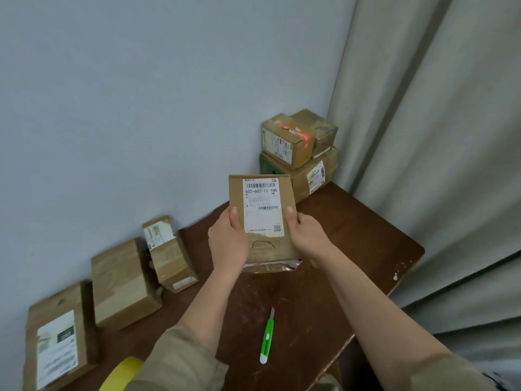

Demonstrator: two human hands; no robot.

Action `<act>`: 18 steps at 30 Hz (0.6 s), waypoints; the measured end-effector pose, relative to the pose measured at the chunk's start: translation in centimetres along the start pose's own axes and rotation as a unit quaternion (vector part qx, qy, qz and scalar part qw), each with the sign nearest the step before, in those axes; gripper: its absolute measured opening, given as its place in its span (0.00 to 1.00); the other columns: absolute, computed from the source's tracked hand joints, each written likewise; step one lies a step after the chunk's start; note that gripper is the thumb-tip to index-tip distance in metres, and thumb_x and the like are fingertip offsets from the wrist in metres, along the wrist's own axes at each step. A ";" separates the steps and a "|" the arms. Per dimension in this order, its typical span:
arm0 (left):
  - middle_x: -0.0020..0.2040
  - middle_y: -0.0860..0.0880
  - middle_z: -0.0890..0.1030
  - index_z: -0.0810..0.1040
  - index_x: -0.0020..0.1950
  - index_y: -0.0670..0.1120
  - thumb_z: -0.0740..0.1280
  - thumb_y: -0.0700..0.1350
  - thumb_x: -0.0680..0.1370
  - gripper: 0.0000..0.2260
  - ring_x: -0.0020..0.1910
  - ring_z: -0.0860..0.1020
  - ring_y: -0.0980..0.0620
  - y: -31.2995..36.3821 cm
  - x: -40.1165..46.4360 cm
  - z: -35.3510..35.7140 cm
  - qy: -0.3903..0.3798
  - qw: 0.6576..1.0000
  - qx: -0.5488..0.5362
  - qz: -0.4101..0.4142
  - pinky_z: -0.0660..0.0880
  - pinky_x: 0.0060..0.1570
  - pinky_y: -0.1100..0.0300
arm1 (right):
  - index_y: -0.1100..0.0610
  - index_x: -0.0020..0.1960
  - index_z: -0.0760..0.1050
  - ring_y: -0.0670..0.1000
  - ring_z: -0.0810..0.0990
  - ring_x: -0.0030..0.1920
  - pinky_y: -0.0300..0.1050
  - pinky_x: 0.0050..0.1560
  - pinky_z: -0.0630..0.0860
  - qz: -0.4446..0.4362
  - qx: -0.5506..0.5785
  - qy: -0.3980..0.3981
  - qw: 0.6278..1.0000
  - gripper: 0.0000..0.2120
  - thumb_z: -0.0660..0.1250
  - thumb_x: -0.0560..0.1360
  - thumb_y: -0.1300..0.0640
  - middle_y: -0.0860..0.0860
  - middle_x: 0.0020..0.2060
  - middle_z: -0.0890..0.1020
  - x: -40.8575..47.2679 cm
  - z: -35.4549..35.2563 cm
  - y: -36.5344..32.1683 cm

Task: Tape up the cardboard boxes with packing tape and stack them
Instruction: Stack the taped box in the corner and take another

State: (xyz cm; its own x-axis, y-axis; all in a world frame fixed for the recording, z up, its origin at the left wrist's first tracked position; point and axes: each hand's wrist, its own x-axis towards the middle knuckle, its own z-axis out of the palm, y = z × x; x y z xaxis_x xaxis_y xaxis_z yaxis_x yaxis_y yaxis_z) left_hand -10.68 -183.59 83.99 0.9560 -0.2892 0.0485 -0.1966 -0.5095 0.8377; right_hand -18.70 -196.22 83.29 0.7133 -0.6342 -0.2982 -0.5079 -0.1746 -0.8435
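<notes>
1. A yellow tape roll (124,372) at the bench's near-left corner is half hidden by the left sleeve and cut off by the frame; the print on most labels is too small to read.
2. The left hand (228,241) and right hand (306,238) grip a flat cardboard box (263,218) by its two long sides, thumbs on top, the other fingers hidden beneath; it is held above the middle of the brown bench (352,249). Its white label reads 502-602-12 1H5, and crumpled tape shows at its near end.
3. Three brown boxes (124,283) line the left edge against the wall, one glossy with tape.
4. A stack of boxes (298,153) fills the far corner, two small ones on a larger one.
5. A green utility knife (267,338) lies on bare wood near the front edge, well apart from the boxes.
6. A pale curtain (437,136) hangs close along the right edge.
</notes>
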 end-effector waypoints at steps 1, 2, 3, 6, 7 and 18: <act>0.40 0.56 0.74 0.74 0.46 0.47 0.53 0.47 0.86 0.14 0.40 0.73 0.55 0.3 0.3 1.1 0.003 1.000 0.010 -0.001 0.65 0.33 0.66 | 0.61 0.66 0.73 0.54 0.76 0.57 0.50 0.57 0.74 0.004 -0.010 0.016 1.000 0.27 0.49 0.84 0.42 0.57 0.60 0.79 0.7 -0.3 0.6; 0.38 0.57 0.74 0.74 0.44 0.46 0.54 0.47 0.86 0.15 0.38 0.72 0.55 0.6 0.7 2.2 0.007 1.000 0.022 -0.003 0.64 0.33 0.64 | 0.61 0.62 0.74 0.56 0.77 0.57 0.52 0.58 0.74 0.010 -0.017 0.032 0.999 0.26 0.49 0.84 0.42 0.58 0.58 0.79 1.6 -0.8 1.3; 0.35 0.56 0.73 0.74 0.41 0.45 0.54 0.47 0.86 0.17 0.35 0.72 0.55 0.8 1.2 3.6 0.009 0.999 0.031 -0.006 0.62 0.31 0.65 | 0.61 0.59 0.75 0.57 0.77 0.57 0.55 0.59 0.75 0.014 -0.023 0.043 0.999 0.26 0.49 0.84 0.42 0.58 0.56 0.80 2.5 -1.4 2.0; 0.29 0.49 0.70 0.67 0.30 0.43 0.57 0.47 0.85 0.23 0.28 0.67 0.54 1.7 2.3 8.3 0.015 0.999 0.034 -0.031 0.64 0.28 0.68 | 0.59 0.47 0.75 0.57 0.78 0.51 0.56 0.55 0.76 0.021 -0.069 0.055 0.996 0.24 0.50 0.84 0.42 0.56 0.47 0.80 5.8 -4.5 4.2; 0.27 0.48 0.69 0.65 0.28 0.44 0.58 0.47 0.85 0.24 0.27 0.66 0.53 2.0 2.5 10.0 0.016 0.998 0.035 -0.047 0.65 0.28 0.68 | 0.57 0.42 0.73 0.56 0.78 0.48 0.54 0.52 0.75 0.025 -0.093 0.054 0.994 0.25 0.50 0.84 0.41 0.53 0.42 0.79 6.9 -5.8 5.1; 0.48 0.47 0.79 0.78 0.51 0.41 0.56 0.38 0.84 0.11 0.47 0.76 0.48 3.3 2.1 26.1 -0.123 0.972 -0.008 -0.198 0.68 0.42 0.63 | 0.61 0.63 0.72 0.61 0.77 0.61 0.50 0.55 0.70 0.101 -0.179 0.001 0.979 0.23 0.49 0.86 0.46 0.60 0.60 0.78 18.0 -16.5 13.8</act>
State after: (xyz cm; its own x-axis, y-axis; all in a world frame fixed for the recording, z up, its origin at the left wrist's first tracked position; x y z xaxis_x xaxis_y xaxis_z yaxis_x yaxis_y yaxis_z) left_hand -15.04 -207.03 72.69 0.8748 -0.2598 -0.4090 0.1811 -0.6075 0.7734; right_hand -20.82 -222.46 73.67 0.5804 -0.6849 -0.4406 -0.7748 -0.2978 -0.5577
